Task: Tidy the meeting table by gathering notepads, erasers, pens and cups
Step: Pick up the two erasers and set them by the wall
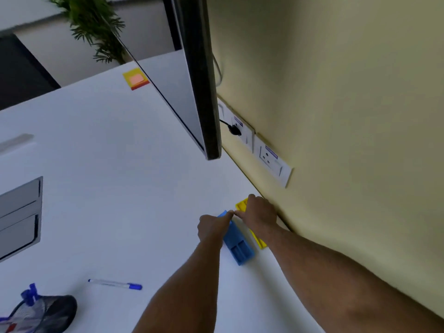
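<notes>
On the white table (115,145), close to the wall, a blue eraser block (239,246) lies beside a yellow one (258,239). My left hand (212,225) grips the far end of the blue block. My right hand (260,213) covers the yellow block's far end, fingers curled over it. Both thumbs meet between the two blocks. A blue-capped pen (115,284) lies loose near the front. A black mesh pen holder (45,313) with blue pens lies on its side at the bottom left. A yellow sticky notepad (135,78) sits far back by the monitor.
A large black monitor (192,75) hangs over the table's right side. Wall sockets (271,159) with a plugged cable line the yellow wall. A grey cable box lid (20,216) is set in the table at left. A plant (96,25) stands behind.
</notes>
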`<state>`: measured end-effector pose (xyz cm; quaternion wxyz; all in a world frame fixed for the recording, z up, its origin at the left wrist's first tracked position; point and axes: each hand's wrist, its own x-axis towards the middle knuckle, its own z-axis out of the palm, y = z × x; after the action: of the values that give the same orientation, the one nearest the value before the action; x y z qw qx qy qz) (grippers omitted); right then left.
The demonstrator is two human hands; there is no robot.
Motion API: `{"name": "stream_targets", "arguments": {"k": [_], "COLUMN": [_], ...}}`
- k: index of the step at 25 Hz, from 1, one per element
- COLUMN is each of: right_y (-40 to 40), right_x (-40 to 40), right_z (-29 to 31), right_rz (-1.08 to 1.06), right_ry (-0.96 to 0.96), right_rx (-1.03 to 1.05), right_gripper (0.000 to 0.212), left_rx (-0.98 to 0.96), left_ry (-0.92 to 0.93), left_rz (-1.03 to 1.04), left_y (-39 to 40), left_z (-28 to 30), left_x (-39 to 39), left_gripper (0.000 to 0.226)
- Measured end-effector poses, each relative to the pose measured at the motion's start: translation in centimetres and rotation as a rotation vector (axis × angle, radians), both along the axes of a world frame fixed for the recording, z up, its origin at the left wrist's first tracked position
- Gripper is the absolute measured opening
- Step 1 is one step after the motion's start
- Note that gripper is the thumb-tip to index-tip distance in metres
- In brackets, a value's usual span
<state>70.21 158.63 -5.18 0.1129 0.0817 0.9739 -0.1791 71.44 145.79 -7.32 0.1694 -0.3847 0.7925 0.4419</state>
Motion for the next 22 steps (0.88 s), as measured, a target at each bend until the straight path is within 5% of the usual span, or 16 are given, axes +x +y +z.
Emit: {"name": "stream_targets", "arguments": {"k": [5, 9, 12, 22], "right_y": [1.0, 2.0, 1.5, -0.5], "right_x": [1.0, 3.3, 2.8, -4.9], "right_z": [-0.2, -0.4, -0.3, -0.6], "right_rz": [-0.028, -0.072, -0.033, 0.121], "right_ry": [0.001, -0.099, -0.034, -0.013], "right_rx": [0.004, 0.012, 0.008, -0.012], "right_gripper": [0.058, 0.048, 0.043, 0.058], "left_rx": [-0.146, -0.380, -0.451, -0.473], "left_ry": [0.043, 0.395, 0.373, 0.292], "left_rz": [-0.066, -0.570, -0.832, -0.814], "left_y": [0.1, 0.6, 0.4, -2.4], "left_z": [-0.4, -1.6, -3.0, -1.9], "left_x": [-1.4, 5.0, 8.1, -2.0], "left_gripper": [0.077, 0.072, 0.091, 0.102]}}
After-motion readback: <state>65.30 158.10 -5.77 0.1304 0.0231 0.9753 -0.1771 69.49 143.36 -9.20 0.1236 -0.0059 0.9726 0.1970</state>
